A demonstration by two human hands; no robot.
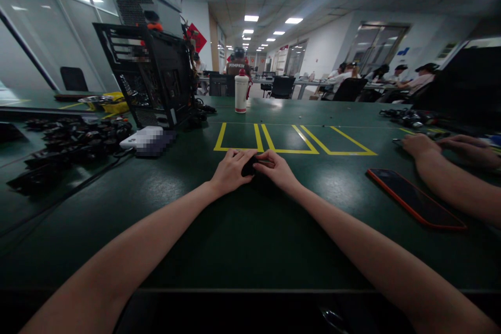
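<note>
Both my hands meet over the green table (250, 240), just in front of the yellow tape outlines (270, 150). Between them is a small black object (249, 166), mostly covered by fingers, so its kind does not show. My left hand (230, 171) is closed around it, fingers on top and thumb on the near side. My right hand (278, 171) pinches at its right side with thumb and fingertips. A thin, light-edged strip seems to show between those fingers, too small to name.
To the left stand a black computer case (156, 73), a heap of black parts (74, 143), a white device (143, 138) and a cable. A bottle (241, 94) stands beyond the tape. At right lie an orange-edged phone (415, 198) and another person's hands (425, 146).
</note>
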